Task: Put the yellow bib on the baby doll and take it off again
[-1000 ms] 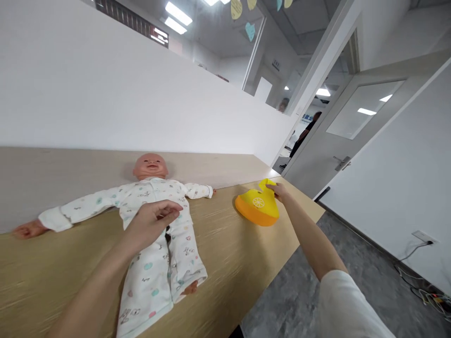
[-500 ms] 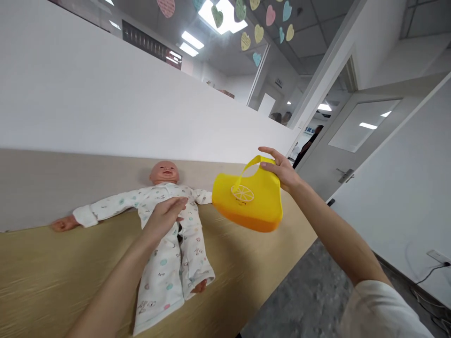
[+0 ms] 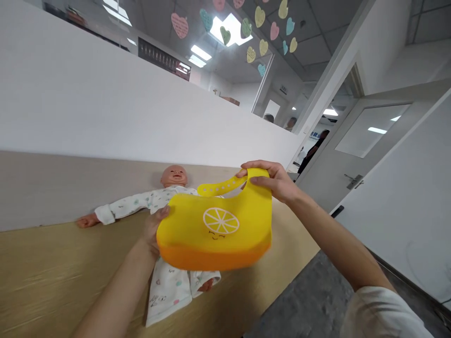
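Observation:
A yellow bib (image 3: 190, 211) with an orange lower pocket and a citrus-slice print hangs spread between my hands. My right hand (image 3: 273, 180) is closed on its upper right corner, near the neck strap with its row of holes. At the bib's left edge, my left hand (image 3: 155, 230) grips with the thumb in front; its other fingers are hidden behind. Beyond the bib a baby doll (image 3: 174, 176) lies face up in white patterned clothes. The bib covers most of the doll's torso and one arm; its head, one outstretched arm and lower legs show.
The doll lies on a tan table (image 3: 52, 272) set against a white partition wall (image 3: 123, 112). Heart-shaped notes (image 3: 179, 26) stick to the glass above. At the right, a door (image 3: 373, 131) stands open, with a person (image 3: 313, 150) beyond it. Grey floor (image 3: 303, 291) lies below the table's edge.
My left hand has moved from above the doll to the bib and taken hold of its left edge. The bib has come nearer and left, now spread flat with its print facing me.

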`<state>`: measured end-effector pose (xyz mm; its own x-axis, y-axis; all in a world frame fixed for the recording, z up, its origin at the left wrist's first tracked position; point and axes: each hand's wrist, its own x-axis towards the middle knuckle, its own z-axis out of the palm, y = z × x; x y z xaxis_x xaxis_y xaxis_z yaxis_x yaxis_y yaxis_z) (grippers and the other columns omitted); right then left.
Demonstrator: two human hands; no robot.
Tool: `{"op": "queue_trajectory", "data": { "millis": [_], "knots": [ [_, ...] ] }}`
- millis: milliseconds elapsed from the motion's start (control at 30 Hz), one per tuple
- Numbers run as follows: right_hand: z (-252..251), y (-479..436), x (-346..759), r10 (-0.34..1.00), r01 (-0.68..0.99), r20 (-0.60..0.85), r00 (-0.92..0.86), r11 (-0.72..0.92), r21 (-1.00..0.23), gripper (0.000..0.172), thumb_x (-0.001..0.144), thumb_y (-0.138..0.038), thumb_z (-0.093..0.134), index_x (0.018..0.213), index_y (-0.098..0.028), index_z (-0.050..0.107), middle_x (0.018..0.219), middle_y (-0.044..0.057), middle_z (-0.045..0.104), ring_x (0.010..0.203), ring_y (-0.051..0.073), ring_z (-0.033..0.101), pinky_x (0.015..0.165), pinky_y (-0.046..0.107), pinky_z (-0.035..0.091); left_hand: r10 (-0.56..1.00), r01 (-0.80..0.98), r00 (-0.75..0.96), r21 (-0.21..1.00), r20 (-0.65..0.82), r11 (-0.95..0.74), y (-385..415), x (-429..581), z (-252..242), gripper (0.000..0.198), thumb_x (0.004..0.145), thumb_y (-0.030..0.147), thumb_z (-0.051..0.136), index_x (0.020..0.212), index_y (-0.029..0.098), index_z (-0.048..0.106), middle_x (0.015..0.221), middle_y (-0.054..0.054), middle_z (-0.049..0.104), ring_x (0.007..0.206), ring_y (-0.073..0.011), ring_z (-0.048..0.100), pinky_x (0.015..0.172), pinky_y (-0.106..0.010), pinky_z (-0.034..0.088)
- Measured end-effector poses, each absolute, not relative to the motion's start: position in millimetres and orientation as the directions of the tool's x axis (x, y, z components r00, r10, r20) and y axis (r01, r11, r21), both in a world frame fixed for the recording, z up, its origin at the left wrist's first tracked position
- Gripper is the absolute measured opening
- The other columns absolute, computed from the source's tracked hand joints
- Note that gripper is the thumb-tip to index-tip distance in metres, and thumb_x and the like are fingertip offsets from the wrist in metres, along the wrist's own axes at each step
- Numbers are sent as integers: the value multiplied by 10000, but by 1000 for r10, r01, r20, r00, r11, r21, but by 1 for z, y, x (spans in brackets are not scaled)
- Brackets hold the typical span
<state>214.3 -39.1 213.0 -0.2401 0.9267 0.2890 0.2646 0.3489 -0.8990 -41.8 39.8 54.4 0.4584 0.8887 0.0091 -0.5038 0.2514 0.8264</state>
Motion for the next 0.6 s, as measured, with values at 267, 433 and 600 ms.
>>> {"op": "queue_trajectory", "data": {
  "millis": [267, 433, 600],
  "knots": [
    [191, -21, 210, 888, 273, 291, -357, 397, -876, 532, 722, -121, 674, 1237, -243, 620, 1424, 66, 508, 1042, 205, 669, 869, 354, 592, 916, -621, 402, 734, -3, 275, 35, -47, 76, 363, 409, 283, 688, 751, 203, 598, 712, -78, 733, 977, -428, 686, 741, -465, 613],
    [184, -5, 193, 881, 287, 332, -337, 432, -855, 676, 723, -111, 574, 1373, -281, 495, 1544, 52, 352, 1190, 261, 600, 737, 278, 608, 901, -462, 433, 860, 3, 219, 36, -44, 85, 568, 574, 258, 742, 1131, 211, 641, 978, -70, 766, 990, -377, 699, 728, -421, 627],
    [171, 41, 180, 875, 299, 408, -260, 475, -828, 768, 665, -101, 490, 1415, -255, 435, 1552, 47, 336, 1230, 264, 555, 774, 297, 608, 953, -467, 272, 884, 133, 10, 49, -49, 91, 572, 702, 302, 691, 1263, 243, 599, 1142, -63, 730, 1053, -347, 681, 764, -401, 632]
  ]
}}
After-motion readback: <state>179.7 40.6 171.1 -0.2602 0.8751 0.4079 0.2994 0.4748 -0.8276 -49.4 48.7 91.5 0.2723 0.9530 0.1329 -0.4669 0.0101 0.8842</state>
